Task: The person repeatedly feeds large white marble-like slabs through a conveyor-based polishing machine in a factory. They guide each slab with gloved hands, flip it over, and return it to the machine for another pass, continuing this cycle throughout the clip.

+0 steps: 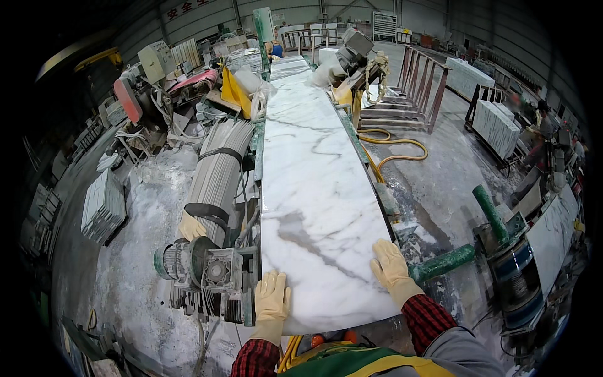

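Note:
A long polished marble slab [314, 201], white with grey veins, stretches away from me on a narrow machine bed. My left hand [272, 298], in a cream rubber glove, rests on the slab's near left edge, its fingers extended flat. At the near right edge, my right hand [391, 267] wears a matching glove and lies with fingers stretched forward on the stone. The undersides of both hands are hidden. Beyond the slab, another pale stone piece [289, 67] lies on the same bed.
Left of the bed are a motor with gearbox [195, 267], a loose cream glove [191, 226] and a strapped strip bundle [220, 169]. Green rollers [443, 262] jut out at right. A yellow hose [408, 143] loops across the floor. A person [274, 50] stands at the far end.

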A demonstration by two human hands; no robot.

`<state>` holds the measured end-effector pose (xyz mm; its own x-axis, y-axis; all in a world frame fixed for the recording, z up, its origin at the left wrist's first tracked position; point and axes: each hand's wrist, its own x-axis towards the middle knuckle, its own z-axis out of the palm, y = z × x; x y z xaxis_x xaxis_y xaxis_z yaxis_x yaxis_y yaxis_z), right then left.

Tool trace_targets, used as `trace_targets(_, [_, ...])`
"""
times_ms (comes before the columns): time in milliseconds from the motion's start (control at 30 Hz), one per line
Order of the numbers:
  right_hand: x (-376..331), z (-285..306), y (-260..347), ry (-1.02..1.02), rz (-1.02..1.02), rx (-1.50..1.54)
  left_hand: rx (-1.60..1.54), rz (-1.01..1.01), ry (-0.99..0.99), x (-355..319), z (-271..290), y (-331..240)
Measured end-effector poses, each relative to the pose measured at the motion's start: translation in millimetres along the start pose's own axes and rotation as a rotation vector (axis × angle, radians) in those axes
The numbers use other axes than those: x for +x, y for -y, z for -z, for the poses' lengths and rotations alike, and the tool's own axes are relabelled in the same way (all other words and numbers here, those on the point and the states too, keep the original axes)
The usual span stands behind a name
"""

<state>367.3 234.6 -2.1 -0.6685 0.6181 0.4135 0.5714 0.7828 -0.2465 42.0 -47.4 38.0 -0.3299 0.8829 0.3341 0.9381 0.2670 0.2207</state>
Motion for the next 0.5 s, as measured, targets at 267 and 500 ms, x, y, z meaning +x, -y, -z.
trace_targets(267, [-8.2, -3.0, -0.5, -0.06, 0.042, -0.026, 0.004, -0.001, 0.011, -3.8, 1.3, -2.2])
trace_targets(500, [-42.1, 2.4, 9.0, -0.052, -0.048, -0.029, 0.001, -0.012, -0.018, -9.7, -4.4, 0.2])
